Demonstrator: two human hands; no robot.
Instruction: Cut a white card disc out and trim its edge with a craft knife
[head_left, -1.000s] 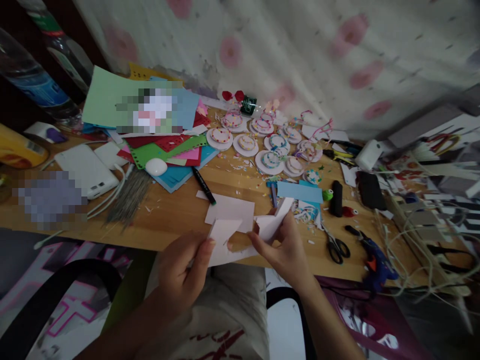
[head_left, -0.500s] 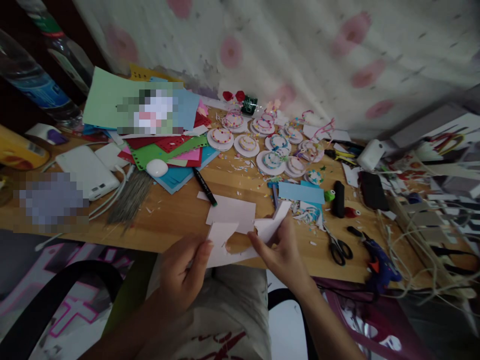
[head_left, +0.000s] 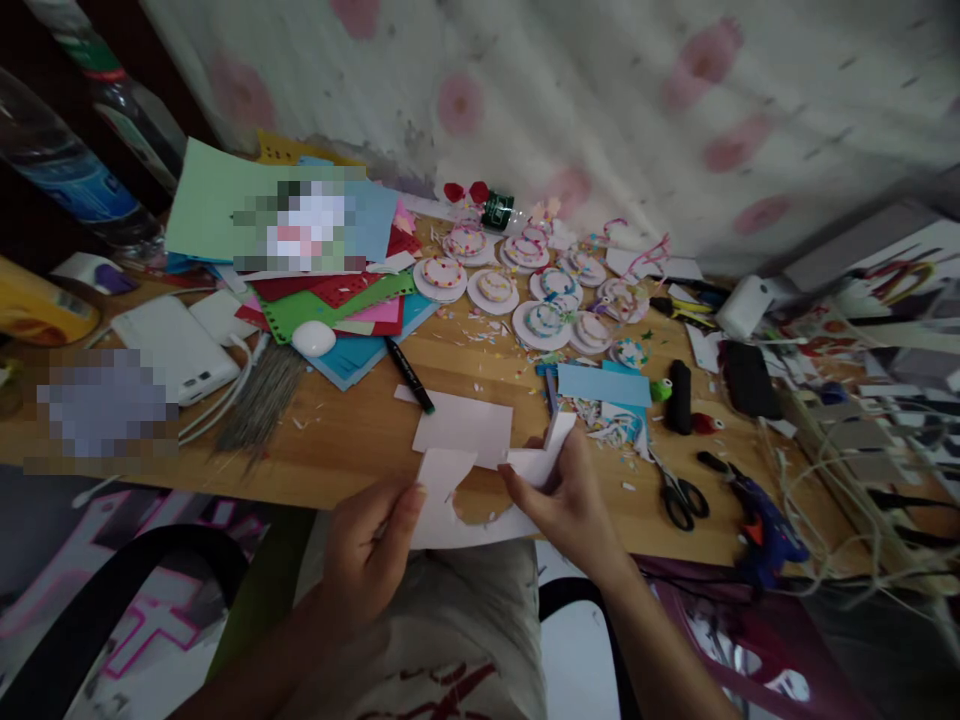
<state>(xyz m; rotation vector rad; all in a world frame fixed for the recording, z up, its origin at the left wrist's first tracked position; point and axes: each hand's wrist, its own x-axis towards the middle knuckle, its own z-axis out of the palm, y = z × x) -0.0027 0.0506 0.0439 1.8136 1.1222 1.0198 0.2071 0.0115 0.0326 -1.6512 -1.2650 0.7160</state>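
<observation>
Both my hands hold one white paper sheet (head_left: 450,520) with a round piece cut out of its top edge, at the near edge of the wooden table (head_left: 360,430). My left hand (head_left: 371,555) pinches the sheet's left part, thumb on top. My right hand (head_left: 566,500) grips the right part, fingers closed around it. A second white paper piece (head_left: 465,425) lies flat on the table just beyond the held sheet. A black marker (head_left: 409,372) lies to its left.
Several decorated paper discs (head_left: 525,290) sit at the table's back. Coloured paper stack (head_left: 330,300) at left, power bank (head_left: 176,345) and cables beside it. Scissors (head_left: 679,495), blue glue gun (head_left: 761,515) and tangled cords (head_left: 840,470) at right. Paper scraps lie scattered.
The held sheet has flattened and dropped slightly toward my lap; my right hand has turned its end down. The view shifted a little.
</observation>
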